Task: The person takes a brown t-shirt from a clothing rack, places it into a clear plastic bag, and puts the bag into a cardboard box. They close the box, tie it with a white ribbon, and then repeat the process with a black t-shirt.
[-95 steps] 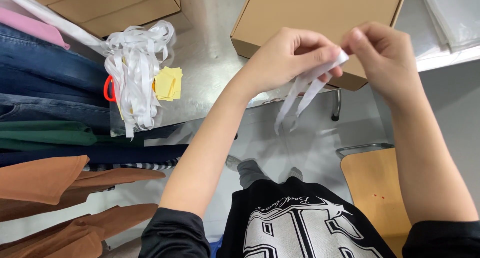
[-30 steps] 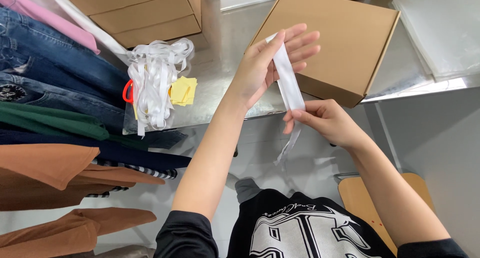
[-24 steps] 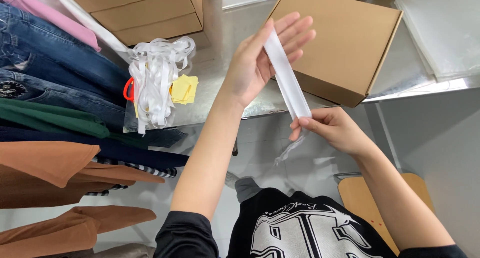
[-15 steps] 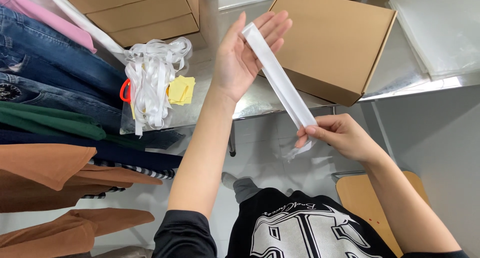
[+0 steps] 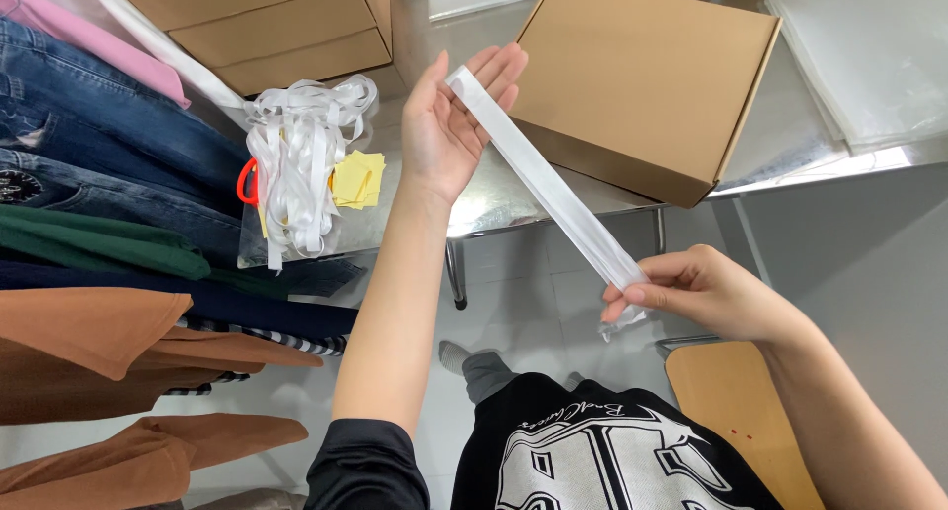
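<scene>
Closed flat brown cardboard mailer box (image 5: pixel 647 80) on the metal table (image 5: pixel 494 199), upper centre. Two stacked brown cardboard cartons (image 5: pixel 272 21) at upper left, against the table edge. Pile of clear plastic bags (image 5: pixel 869 61) at upper right on the same table. Loose bundle of white ribbon strips (image 5: pixel 301 155) in front of the cartons, lying on a clear bag; small stack of yellow square paper tags (image 5: pixel 357 179) just beside it, a red-orange plastic loop (image 5: pixel 245 182) on its left edge.

Folded garments stacked along the left side: pink fabric (image 5: pixel 89 41) on top, blue denim (image 5: pixel 109 145), green cloth (image 5: pixel 89 243), navy cloth, striped cloth, rust-brown cloth (image 5: pixel 89 337) lowest. Wooden chair seat (image 5: pixel 736 411) at lower right. Black shirt with white print (image 5: pixel 602 461) at bottom centre. Nothing between the hands and the strip.

Long flat white strip (image 5: pixel 553 189) stretched taut on a diagonal, above the table edge and in front of the mailer box. Left hand (image 5: pixel 454 125) raised, palm towards the camera, fingers extended; upper end of the strip lying across the fingertips, exact hold not discernible. Right hand (image 5: pixel 706 293) lower right, thumb and fingers pinched on the lower end of the strip, a short crumpled tail hanging just below the pinch.
</scene>
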